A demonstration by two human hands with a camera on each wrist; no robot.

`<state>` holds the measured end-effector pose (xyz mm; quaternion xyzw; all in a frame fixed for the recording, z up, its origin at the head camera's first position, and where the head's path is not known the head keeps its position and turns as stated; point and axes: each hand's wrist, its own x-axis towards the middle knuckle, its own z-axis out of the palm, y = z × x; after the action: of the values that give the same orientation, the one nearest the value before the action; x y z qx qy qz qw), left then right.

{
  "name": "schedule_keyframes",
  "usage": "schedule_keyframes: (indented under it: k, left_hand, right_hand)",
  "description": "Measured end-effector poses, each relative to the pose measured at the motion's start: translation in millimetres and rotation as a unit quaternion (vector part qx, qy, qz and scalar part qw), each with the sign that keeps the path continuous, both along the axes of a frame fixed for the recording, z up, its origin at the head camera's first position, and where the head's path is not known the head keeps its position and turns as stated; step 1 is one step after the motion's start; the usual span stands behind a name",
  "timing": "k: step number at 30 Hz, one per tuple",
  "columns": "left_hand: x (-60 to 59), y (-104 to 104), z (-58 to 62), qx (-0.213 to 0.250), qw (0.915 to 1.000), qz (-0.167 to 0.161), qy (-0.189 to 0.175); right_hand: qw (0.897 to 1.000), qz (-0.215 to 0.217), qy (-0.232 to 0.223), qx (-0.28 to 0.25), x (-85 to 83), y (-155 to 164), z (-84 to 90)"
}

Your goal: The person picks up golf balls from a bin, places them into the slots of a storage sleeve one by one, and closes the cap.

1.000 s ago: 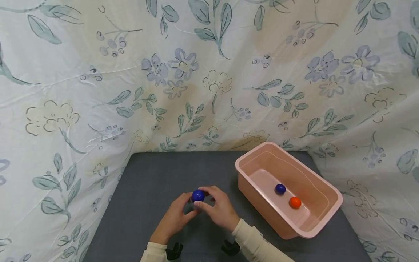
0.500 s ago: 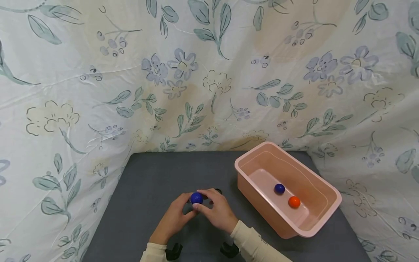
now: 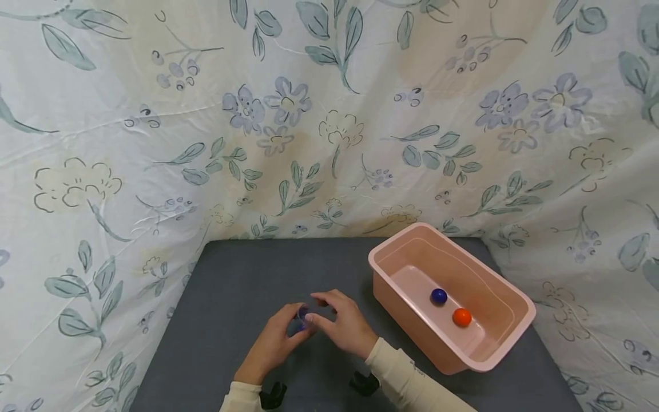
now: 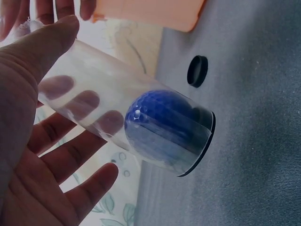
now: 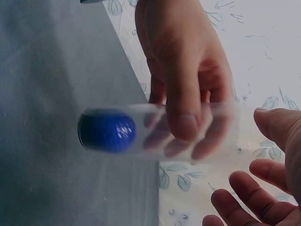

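My left hand grips a clear plastic tube, thumb on one side and fingers round the other. Inside, a blue golf ball sits at the tube's lower end, which has a black base. In the left wrist view the tube tilts over the dark tabletop. Just beside its upper end is my right hand, fingers spread and slightly bent with nothing between them. The right wrist view shows a gap between that hand's thumb and the tube's mouth.
To the right stands a pink plastic bin holding a blue ball and an orange ball. A small black cap lies on the dark tabletop. Floral cloth hangs behind and at the sides.
The blue golf ball, earlier between my right fingertips at the tube's mouth, has been let go and dropped to the tube's bottom. My left hand has barely moved.
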<state>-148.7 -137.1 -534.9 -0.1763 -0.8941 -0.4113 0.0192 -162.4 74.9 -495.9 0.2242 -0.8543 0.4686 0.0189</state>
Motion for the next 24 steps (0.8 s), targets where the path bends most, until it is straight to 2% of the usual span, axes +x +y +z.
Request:
schedule_keyframes:
  k: [4, 11, 16, 24]
  left_hand:
    - [-0.2, 1.7, -1.0, -0.001, 1.0000, -0.001, 0.002]
    - [-0.5, 2.8, -2.5, -0.004, 1.0000, -0.004, 0.007]
    - [-1.0, 3.4, -2.1, -0.011, 0.9999, -0.005, 0.011]
    - [-1.6, 5.1, 0.1, -0.013, 0.9999, -0.006, 0.007]
  right_hand:
    - [1.000, -0.006, 0.018, 0.019, -6.6, 11.1, 11.0]
    - [0.996, -0.049, 0.039, 0.057, -19.2, 35.6, 32.3]
    - [0.994, -0.071, 0.043, 0.076, -23.2, 47.4, 40.0]
    - [0.993, -0.074, 0.050, 0.076, -32.9, 68.1, 49.5]
